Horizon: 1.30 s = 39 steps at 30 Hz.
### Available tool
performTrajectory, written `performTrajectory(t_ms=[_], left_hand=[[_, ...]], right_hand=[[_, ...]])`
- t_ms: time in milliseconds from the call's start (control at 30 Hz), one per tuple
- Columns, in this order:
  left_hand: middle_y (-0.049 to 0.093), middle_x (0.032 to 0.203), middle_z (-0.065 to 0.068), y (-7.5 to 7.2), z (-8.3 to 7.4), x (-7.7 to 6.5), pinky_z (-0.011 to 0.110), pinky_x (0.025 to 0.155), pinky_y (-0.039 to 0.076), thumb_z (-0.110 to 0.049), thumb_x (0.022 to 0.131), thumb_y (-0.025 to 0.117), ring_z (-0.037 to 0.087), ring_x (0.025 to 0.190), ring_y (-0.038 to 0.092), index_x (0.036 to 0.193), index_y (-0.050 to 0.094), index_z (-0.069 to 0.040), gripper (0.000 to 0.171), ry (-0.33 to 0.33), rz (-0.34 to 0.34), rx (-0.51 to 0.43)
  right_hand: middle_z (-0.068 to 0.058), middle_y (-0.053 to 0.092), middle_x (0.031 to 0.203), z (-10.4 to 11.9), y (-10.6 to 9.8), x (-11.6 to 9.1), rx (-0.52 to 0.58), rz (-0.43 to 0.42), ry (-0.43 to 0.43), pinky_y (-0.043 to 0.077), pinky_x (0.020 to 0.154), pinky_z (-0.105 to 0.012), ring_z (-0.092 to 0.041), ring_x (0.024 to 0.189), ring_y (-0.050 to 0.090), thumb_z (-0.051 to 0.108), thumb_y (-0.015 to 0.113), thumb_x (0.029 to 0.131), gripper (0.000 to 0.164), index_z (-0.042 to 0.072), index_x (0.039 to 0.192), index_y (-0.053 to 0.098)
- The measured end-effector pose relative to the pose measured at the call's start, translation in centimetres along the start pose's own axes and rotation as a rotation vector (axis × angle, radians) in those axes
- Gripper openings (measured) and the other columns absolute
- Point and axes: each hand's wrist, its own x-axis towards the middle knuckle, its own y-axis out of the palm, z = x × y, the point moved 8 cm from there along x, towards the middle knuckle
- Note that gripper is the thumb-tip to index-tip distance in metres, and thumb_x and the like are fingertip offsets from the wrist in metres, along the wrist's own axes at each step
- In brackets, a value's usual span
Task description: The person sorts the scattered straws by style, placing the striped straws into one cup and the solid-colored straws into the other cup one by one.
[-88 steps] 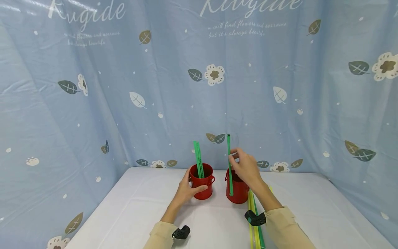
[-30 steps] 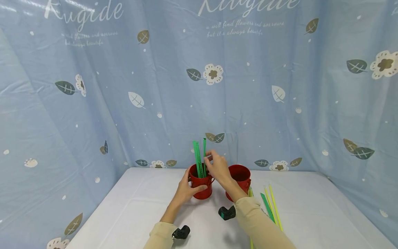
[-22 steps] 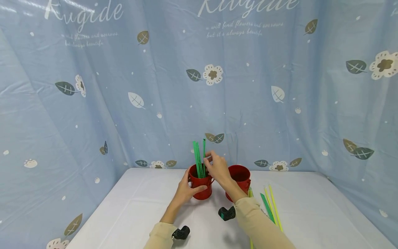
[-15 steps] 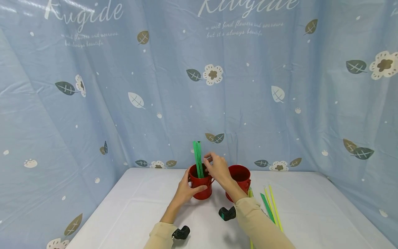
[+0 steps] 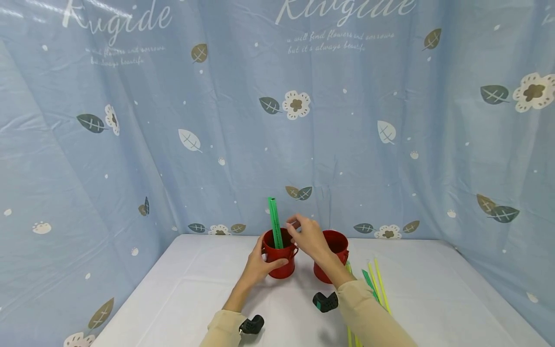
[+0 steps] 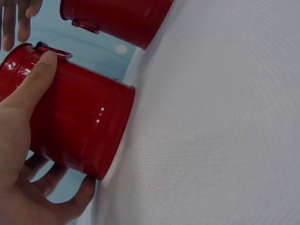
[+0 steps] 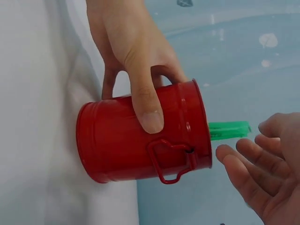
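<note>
The green strips (image 5: 276, 224), slim and marked with dark print, lean leftward in a tight bunch inside a glossy red bucket (image 5: 283, 272) on the white table (image 5: 195, 274), and the left hand (image 5: 257, 266) grips that bucket's side, thumb across the front. Just right of the strips and apart from them, the right hand (image 5: 309, 239) hangs by the rim, fingers loosely bent and holding nothing; a second ago a lone green strip stood upright at those fingertips, and now it tilts in with the others, while a second red bucket (image 5: 320, 273) stands nearby, with yellow strips (image 5: 383, 286) lying to its right
</note>
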Motion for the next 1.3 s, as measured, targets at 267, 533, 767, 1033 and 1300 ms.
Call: performTrajectory(t_ms=[267,533,767,1033,1300], left_hand=[[0.052,0.142,0.000,0.0,-0.2,-0.1,0.049,0.101,0.048,-0.033,0.078,0.083,0.027,0.123,0.053,0.149,0.033,-0.027,0.088,-0.007,-0.009,-0.004],[0.051,0.143,-0.001,0.0,0.1,0.1,0.047,0.101,0.049,-0.035,0.078,0.083,0.026,0.124,0.051,0.150,0.032,-0.027,0.089,-0.012,0.002,0.001],[0.050,0.144,0.006,0.1,-0.7,-0.2,0.051,0.096,0.052,-0.024,0.080,0.082,0.032,0.125,0.049,0.151,0.032,-0.020,0.087,-0.017,-0.010,-0.012],[0.049,0.145,0.013,-0.1,-2.1,-0.7,0.055,0.098,0.050,-0.019,0.081,0.081,0.037,0.126,0.049,0.151,0.031,-0.012,0.087,-0.011,-0.009,-0.039],[0.049,0.145,0.002,0.0,-0.2,0.0,0.048,0.098,0.052,-0.031,0.079,0.083,0.030,0.127,0.050,0.151,0.031,-0.024,0.090,-0.024,0.005,-0.020]], right_hand=[[-0.007,0.072,0.088,-0.3,-1.8,-1.5,-0.005,0.007,-0.008,0.052,0.049,-0.023,-0.016,0.059,0.068,0.023,0.062,0.097,0.017,0.013,0.109,0.068],[0.001,0.069,0.078,-0.9,-3.8,-3.6,-0.038,0.009,-0.012,0.052,0.052,-0.022,-0.006,0.053,0.062,0.023,0.065,0.095,0.014,0.015,0.106,0.068],[-0.003,0.070,0.085,-2.7,-5.7,-5.3,-0.074,0.015,0.063,0.053,0.054,-0.022,-0.015,0.060,0.066,0.024,0.066,0.095,0.015,0.016,0.107,0.067],[-0.004,0.070,0.092,-4.4,-8.2,-6.9,-0.108,0.010,0.101,0.053,0.055,-0.022,-0.013,0.060,0.066,0.024,0.065,0.095,0.019,0.011,0.110,0.065],[-0.010,0.070,0.092,-7.2,-11.1,-7.7,-0.166,0.026,0.175,0.054,0.051,-0.026,-0.011,0.059,0.065,0.026,0.061,0.098,0.026,0.008,0.117,0.063]])
